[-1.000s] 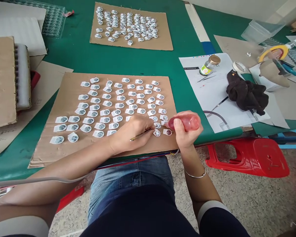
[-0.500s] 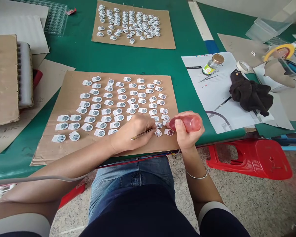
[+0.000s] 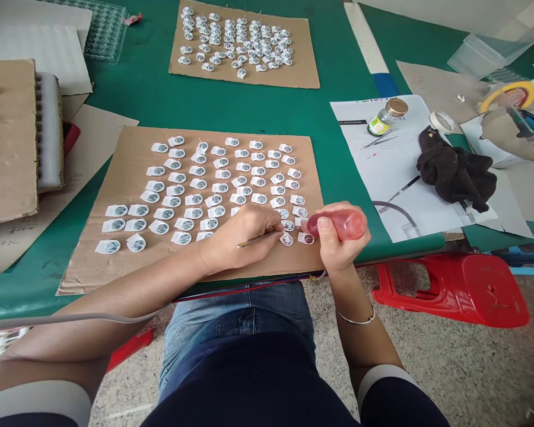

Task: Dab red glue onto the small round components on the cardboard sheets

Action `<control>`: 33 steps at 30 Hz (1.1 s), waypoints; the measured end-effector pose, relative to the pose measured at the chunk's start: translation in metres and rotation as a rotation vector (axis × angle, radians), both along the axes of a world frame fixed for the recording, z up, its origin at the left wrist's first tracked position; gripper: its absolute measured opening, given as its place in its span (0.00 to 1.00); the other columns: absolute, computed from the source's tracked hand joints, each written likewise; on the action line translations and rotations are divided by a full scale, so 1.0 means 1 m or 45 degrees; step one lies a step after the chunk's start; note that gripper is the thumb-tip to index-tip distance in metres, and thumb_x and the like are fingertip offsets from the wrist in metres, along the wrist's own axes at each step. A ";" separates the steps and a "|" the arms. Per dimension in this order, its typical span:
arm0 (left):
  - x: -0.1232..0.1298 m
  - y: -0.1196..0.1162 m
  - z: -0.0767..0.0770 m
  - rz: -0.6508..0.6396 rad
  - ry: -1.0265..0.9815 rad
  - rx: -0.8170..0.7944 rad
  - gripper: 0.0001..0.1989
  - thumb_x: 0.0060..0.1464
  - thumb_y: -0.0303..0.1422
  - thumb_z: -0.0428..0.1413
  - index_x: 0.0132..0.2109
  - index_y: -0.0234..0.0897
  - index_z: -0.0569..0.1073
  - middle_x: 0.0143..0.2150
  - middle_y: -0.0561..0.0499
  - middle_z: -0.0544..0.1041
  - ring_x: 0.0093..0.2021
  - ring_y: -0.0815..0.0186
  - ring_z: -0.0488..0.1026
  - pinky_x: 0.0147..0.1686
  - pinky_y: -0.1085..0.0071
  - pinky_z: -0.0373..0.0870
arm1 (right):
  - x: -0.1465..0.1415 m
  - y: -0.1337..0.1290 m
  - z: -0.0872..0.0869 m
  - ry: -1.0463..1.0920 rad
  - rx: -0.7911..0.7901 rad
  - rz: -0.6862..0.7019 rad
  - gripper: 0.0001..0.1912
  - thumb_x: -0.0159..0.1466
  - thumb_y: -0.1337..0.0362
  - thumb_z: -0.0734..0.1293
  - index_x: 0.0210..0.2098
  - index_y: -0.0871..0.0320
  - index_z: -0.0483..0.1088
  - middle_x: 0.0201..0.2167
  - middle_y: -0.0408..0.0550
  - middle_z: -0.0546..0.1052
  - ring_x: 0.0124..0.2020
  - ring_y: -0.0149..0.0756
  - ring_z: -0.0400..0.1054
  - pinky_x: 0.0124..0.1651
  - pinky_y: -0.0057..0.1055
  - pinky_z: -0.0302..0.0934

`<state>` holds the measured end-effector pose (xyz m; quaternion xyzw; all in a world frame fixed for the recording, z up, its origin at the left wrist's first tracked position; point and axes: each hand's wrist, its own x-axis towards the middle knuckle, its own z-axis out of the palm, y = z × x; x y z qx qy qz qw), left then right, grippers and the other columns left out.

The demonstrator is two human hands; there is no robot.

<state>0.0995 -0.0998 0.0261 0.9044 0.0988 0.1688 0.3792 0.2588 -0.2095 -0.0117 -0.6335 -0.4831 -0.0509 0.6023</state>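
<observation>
My left hand [image 3: 251, 237] lies over the near right part of a cardboard sheet [image 3: 129, 270], its fingers closed on slim brass-coloured tweezers [image 3: 254, 239] whose working tips are hidden. In my right hand [image 3: 340, 243] is a translucent red squeeze bottle [image 3: 345, 224], tilted with its narrow end toward my left fingers. Small round white pieces with dark printed patterns and paper tabs, such as this disc [image 3: 184, 224], stand in rows on the cardboard. A disc [image 3: 286, 239] lies just beside my left fingertips, and another disc [image 3: 306, 238] sits under the bottle's narrow end.
A second cardboard sheet [image 3: 311, 59] with similar discs lies farther back on the green table [image 3: 249, 110]. To the right are a printed sheet [image 3: 360, 148], a gold-lidded jar [image 3: 387, 117], a black cloth [image 3: 456, 169] and a tape roll [image 3: 444, 122]. A red stool [image 3: 493, 290] stands below.
The view has shifted very slightly. Both hands keep their places and grips, with the bottle's narrow end still by the discs at the right edge.
</observation>
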 end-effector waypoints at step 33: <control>0.003 0.006 -0.001 0.156 0.140 -0.360 0.06 0.49 0.23 0.52 0.29 0.32 0.74 0.23 0.55 0.72 0.24 0.74 0.66 0.23 0.78 0.60 | -0.002 0.001 0.000 0.039 0.030 0.119 0.07 0.56 0.59 0.66 0.32 0.54 0.65 0.26 0.43 0.71 0.28 0.35 0.69 0.32 0.37 0.65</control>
